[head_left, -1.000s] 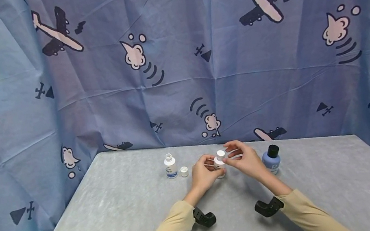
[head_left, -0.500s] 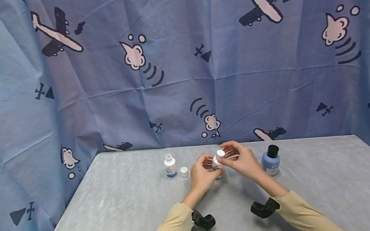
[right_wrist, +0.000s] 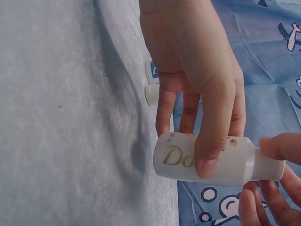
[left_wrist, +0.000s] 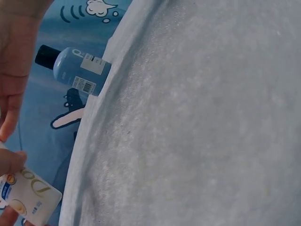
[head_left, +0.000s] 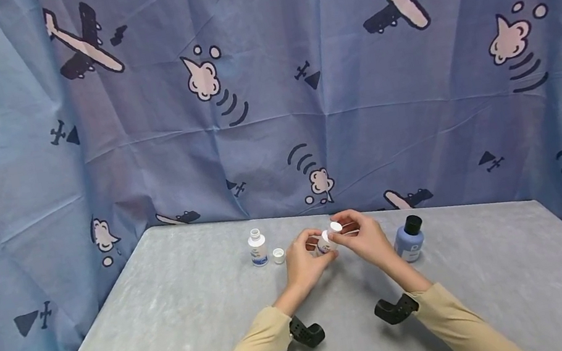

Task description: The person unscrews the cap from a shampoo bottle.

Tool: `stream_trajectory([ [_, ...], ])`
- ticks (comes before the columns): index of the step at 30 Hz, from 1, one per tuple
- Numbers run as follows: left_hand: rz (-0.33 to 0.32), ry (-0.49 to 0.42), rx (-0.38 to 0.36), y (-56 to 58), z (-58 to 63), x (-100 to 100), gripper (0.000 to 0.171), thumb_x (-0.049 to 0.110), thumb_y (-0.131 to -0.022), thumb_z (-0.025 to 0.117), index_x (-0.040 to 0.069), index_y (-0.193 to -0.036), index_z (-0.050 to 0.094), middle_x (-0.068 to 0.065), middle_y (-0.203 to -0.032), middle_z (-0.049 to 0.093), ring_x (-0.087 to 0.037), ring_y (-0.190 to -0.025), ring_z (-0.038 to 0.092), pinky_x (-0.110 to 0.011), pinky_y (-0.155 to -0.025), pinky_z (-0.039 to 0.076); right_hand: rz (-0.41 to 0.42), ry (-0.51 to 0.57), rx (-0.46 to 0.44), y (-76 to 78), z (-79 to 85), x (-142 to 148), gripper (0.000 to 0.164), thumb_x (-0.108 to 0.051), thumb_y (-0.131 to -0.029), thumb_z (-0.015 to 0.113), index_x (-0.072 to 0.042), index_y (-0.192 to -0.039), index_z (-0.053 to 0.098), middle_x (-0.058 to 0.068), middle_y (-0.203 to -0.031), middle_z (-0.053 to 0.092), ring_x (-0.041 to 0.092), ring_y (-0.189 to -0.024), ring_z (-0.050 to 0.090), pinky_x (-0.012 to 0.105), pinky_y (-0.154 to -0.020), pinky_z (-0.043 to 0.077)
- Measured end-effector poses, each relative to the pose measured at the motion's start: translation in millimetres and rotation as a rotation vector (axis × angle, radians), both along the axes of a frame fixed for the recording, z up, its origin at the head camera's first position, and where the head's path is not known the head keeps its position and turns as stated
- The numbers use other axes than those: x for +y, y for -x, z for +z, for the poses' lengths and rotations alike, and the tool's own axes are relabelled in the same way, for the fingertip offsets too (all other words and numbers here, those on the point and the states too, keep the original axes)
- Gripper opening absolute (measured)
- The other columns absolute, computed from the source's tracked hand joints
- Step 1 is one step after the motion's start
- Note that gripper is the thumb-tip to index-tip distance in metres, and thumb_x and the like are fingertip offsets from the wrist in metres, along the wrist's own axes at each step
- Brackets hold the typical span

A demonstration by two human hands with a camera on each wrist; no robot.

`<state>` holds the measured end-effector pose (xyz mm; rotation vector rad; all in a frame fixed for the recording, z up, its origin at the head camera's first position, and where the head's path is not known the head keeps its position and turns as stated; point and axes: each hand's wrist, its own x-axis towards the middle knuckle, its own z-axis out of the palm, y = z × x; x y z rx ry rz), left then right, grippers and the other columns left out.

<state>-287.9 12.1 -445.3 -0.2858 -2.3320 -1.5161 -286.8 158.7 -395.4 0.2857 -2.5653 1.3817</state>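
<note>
My left hand point(head_left: 302, 266) grips the body of a small white bottle point(right_wrist: 178, 160) with gold lettering, its thumb lying across the label. At the neck, my right hand point(head_left: 369, 243) pinches the white cap point(head_left: 336, 226) between thumb and fingers; the cap sits on the bottle in the right wrist view. The bottle leans to the right. Its base half shows in the left wrist view, while the cap is out of that frame. Left of my hands, a second white bottle point(head_left: 258, 250) with a blue label stands uncapped. A loose white cap point(head_left: 278, 255) lies beside it.
A blue bottle point(head_left: 408, 239) with a black cap stands just right of my right hand. The grey table point(head_left: 175, 344) ends at a printed blue curtain point(head_left: 266, 90). Each wrist wears a black camera mount point(head_left: 307, 332).
Both hands have shifted slightly left with the bottle, which now leans more to the right. My right fingers have closed in from beside the cap and now pinch it.
</note>
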Motion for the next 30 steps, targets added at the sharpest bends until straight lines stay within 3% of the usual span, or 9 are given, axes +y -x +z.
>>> stream_trajectory([
  [10,0.03,-0.006,0.039,-1.8,2.2,-3.8,0.04,0.017,-0.066,0.084,0.012,-0.103,0.068,-0.006,-0.099,0.069,-0.02,-0.091,0.064,-0.025,-0.078,0.048,-0.015,0.059,-0.055,1.0,3.0,-5.1,0.034,-0.017,-0.083,0.074,-0.005,-0.114,0.066,0.017,-0.11,0.067,0.031,-0.1,0.064,0.04,-0.083,0.055],
  [15,0.036,0.0,0.049,-3.9,5.3,-6.7,0.04,0.018,-0.066,0.086,0.013,-0.102,0.068,-0.005,-0.096,0.07,-0.019,-0.089,0.064,-0.026,-0.077,0.048,-0.008,0.104,-0.081,2.5,3.0,-5.7,0.035,-0.017,-0.083,0.074,-0.005,-0.115,0.066,0.016,-0.111,0.067,0.029,-0.103,0.062,0.031,-0.078,0.053],
  [24,-0.004,0.006,0.063,-3.1,8.1,-8.3,0.04,0.02,-0.068,0.085,0.013,-0.103,0.068,-0.005,-0.095,0.071,-0.018,-0.085,0.065,-0.023,-0.073,0.049,-0.028,0.19,-0.09,2.9,4.7,-5.6,0.037,-0.017,-0.082,0.075,-0.005,-0.115,0.067,0.016,-0.112,0.067,0.026,-0.1,0.063,0.025,-0.078,0.053],
  [30,-0.034,-0.009,0.092,-2.0,5.2,-9.2,0.039,0.017,-0.068,0.085,0.012,-0.103,0.067,-0.005,-0.095,0.071,-0.015,-0.084,0.064,-0.024,-0.069,0.052,-0.029,0.209,-0.073,1.5,6.0,-4.8,0.034,-0.014,-0.078,0.078,-0.005,-0.11,0.071,0.014,-0.107,0.07,0.016,-0.092,0.064,0.02,-0.074,0.053],
])
